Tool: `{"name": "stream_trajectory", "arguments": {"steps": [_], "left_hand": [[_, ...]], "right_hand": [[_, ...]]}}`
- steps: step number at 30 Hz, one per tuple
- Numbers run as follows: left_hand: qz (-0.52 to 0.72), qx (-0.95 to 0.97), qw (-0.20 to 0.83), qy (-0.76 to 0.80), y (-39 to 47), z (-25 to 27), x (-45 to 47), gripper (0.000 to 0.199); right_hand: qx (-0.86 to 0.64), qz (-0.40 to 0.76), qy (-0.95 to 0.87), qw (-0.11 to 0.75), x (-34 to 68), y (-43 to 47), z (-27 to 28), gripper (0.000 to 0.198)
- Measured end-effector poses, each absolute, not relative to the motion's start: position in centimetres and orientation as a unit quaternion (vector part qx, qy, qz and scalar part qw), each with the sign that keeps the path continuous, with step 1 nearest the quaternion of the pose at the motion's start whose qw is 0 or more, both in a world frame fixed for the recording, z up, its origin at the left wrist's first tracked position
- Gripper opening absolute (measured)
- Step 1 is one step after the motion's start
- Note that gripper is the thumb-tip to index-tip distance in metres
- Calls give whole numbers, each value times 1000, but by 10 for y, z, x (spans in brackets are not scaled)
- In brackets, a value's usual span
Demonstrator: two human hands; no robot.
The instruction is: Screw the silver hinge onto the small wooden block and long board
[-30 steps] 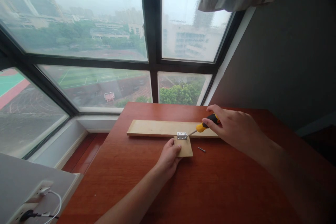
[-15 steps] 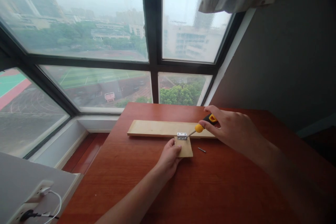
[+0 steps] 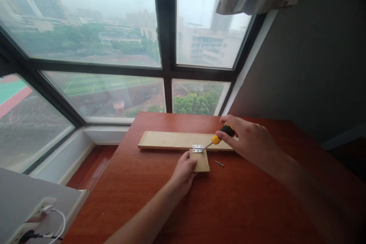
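Observation:
My left hand point(image 3: 185, 171) grips a small square wooden board point(image 3: 201, 163) by its left side, thumb on top. A silver metal hinge point(image 3: 198, 148) lies across the board's far edge. My right hand point(image 3: 248, 135) is closed round the black-and-yellow handle of a screwdriver point(image 3: 216, 139). Its shaft slants down to the left, and the tip meets the right side of the hinge; any screw under it is too small to make out. Behind the hinge lies a long pale wooden plank point(image 3: 166, 139), its right end partly hidden by my right hand.
A single dark screw point(image 3: 219, 163) lies on the reddish-brown table point(image 3: 137, 198), right of the small board. Large windows point(image 3: 94, 26) stand beyond the table's far edge. A wall socket with a white plug point(image 3: 47, 209) is at lower left.
My right fingers have shifted slightly round the screwdriver handle, which shows more of its black side now. The tip stays at the hinge, and my left hand holds the board in place.

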State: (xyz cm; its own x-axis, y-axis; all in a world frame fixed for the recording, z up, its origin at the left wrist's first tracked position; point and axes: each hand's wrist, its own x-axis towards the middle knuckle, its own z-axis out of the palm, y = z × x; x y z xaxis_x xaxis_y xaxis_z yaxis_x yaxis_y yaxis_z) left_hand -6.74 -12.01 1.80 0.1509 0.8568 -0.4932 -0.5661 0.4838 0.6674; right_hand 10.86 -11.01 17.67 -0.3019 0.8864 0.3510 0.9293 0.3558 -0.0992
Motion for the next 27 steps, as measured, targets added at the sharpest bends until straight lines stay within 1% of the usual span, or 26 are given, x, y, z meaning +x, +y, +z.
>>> {"name": "stream_trajectory", "arguments": {"steps": [3, 6, 9, 12, 16, 18, 20, 22, 25, 27], "left_hand": [[481, 165, 738, 443, -120, 18, -67, 37], [482, 166, 738, 441, -120, 18, -67, 38], [482, 165, 738, 442, -121, 18, -67, 39], [485, 164, 737, 442, -121, 18, -67, 38], [487, 163, 738, 437, -121, 20, -66, 37], [487, 164, 736, 440, -121, 20, -66, 37], [486, 163, 735, 444, -121, 20, -66, 37], [485, 164, 736, 443, -121, 19, -66, 37], [485, 164, 736, 442, -122, 20, -66, 37], [485, 162, 736, 445, -122, 21, -66, 36]], "right_hand": [[-548, -10, -811, 205, 107, -108, 174, 22], [-500, 82, -827, 245, 106, -111, 178, 33], [-469, 121, -836, 258, 105, -115, 182, 45], [-477, 89, -841, 239, 105, -117, 184, 45], [-569, -50, -804, 166, 102, -117, 184, 32], [-601, -104, -781, 133, 101, -116, 184, 28], [-603, -111, -779, 132, 102, -115, 184, 24], [-583, -83, -793, 152, 104, -114, 183, 21], [-555, -45, -814, 166, 107, -114, 182, 36], [-560, -62, -811, 157, 107, -114, 183, 39]]}}
